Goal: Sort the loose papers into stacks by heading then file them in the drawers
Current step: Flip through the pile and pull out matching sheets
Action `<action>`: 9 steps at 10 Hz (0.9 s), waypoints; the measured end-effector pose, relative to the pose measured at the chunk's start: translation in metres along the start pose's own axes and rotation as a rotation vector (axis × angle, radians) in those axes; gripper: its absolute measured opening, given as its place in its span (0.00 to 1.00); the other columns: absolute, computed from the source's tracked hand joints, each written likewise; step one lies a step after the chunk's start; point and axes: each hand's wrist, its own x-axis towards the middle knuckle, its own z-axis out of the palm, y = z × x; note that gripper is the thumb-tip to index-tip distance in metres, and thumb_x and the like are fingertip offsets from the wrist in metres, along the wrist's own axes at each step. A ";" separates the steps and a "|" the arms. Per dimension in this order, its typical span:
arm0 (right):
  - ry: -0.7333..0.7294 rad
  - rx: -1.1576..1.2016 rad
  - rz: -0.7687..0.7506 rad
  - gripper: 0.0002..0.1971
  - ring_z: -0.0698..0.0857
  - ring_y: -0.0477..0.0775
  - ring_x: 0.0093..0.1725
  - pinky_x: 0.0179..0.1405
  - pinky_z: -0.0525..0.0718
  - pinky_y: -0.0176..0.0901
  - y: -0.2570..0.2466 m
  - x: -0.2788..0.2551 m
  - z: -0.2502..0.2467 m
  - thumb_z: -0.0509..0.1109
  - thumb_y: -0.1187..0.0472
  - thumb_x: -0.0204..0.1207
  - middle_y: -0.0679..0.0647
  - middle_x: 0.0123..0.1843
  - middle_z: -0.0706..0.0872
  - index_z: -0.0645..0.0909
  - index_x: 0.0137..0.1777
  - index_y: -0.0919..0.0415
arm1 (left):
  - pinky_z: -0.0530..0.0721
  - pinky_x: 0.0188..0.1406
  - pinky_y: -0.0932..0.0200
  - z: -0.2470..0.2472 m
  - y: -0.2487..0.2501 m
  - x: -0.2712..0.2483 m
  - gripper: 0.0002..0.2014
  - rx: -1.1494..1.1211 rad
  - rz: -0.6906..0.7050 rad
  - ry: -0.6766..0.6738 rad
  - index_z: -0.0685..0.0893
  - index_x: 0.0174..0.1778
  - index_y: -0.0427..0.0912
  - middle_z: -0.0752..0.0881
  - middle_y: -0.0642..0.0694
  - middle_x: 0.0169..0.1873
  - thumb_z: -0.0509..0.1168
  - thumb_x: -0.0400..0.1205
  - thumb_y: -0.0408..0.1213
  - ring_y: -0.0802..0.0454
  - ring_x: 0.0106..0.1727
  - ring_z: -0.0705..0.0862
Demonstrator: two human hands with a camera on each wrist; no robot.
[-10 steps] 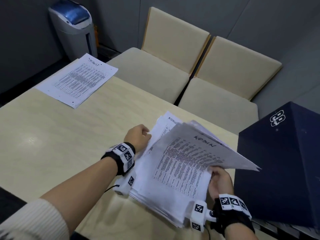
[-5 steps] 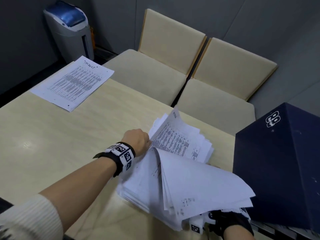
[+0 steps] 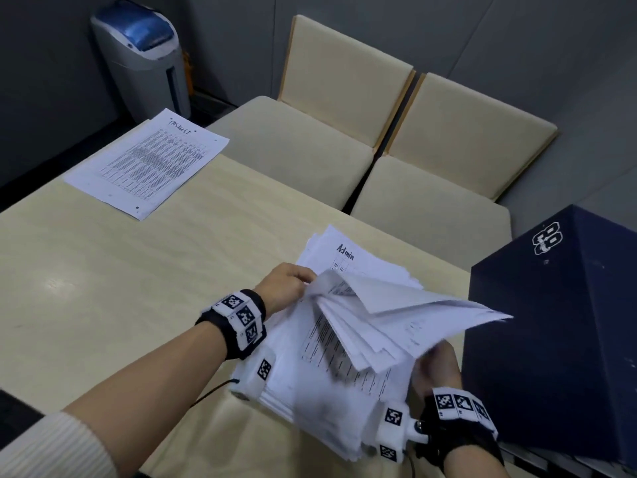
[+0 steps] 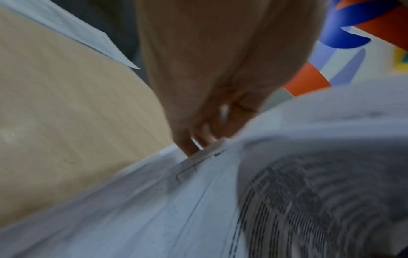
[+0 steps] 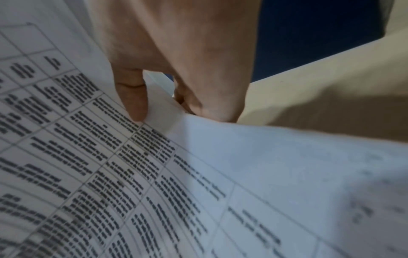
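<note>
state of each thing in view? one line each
paper pile: on table, upper sheets lifted and fanned
Admin sheet: exposed, flat
separate sheet: flat, far corner
left hand: grips lifted sheets
right hand: pinches sheet edges
dark box: closed
bin: lid shut

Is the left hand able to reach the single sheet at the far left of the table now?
Probably yes, once freed. The table between the left hand and the single sheet is bare, but that hand's fingers now pinch pages of the paper pile.
</note>
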 end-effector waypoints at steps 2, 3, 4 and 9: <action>-0.137 0.025 -0.102 0.04 0.87 0.60 0.42 0.48 0.85 0.54 -0.004 -0.036 0.008 0.63 0.70 0.76 0.60 0.42 0.84 0.78 0.45 0.61 | 0.81 0.45 0.53 0.001 -0.019 0.017 0.13 0.849 -0.107 0.259 0.79 0.53 0.41 0.84 0.42 0.51 0.68 0.81 0.46 0.41 0.51 0.83; -0.170 0.004 -0.082 0.26 0.85 0.68 0.59 0.70 0.78 0.67 -0.004 -0.035 -0.001 0.75 0.65 0.63 0.67 0.59 0.84 0.80 0.64 0.68 | 0.79 0.39 0.55 0.001 -0.022 0.017 0.08 0.896 -0.080 0.280 0.81 0.43 0.42 0.85 0.42 0.44 0.68 0.82 0.43 0.41 0.45 0.85; -0.191 0.051 -0.082 0.26 0.85 0.69 0.60 0.70 0.78 0.66 -0.005 -0.036 -0.001 0.69 0.67 0.68 0.67 0.61 0.85 0.79 0.68 0.70 | 0.78 0.37 0.56 -0.006 -0.022 0.019 0.13 0.975 -0.052 0.274 0.84 0.43 0.38 0.86 0.42 0.41 0.63 0.86 0.43 0.41 0.42 0.85; -0.289 0.017 -0.023 0.10 0.83 0.64 0.45 0.51 0.81 0.57 0.003 -0.035 0.011 0.53 0.75 0.73 0.62 0.41 0.83 0.73 0.39 0.65 | 0.70 0.33 0.57 -0.001 -0.015 -0.010 0.17 0.436 0.322 0.076 0.72 0.37 0.47 0.77 0.51 0.29 0.53 0.77 0.17 0.53 0.32 0.74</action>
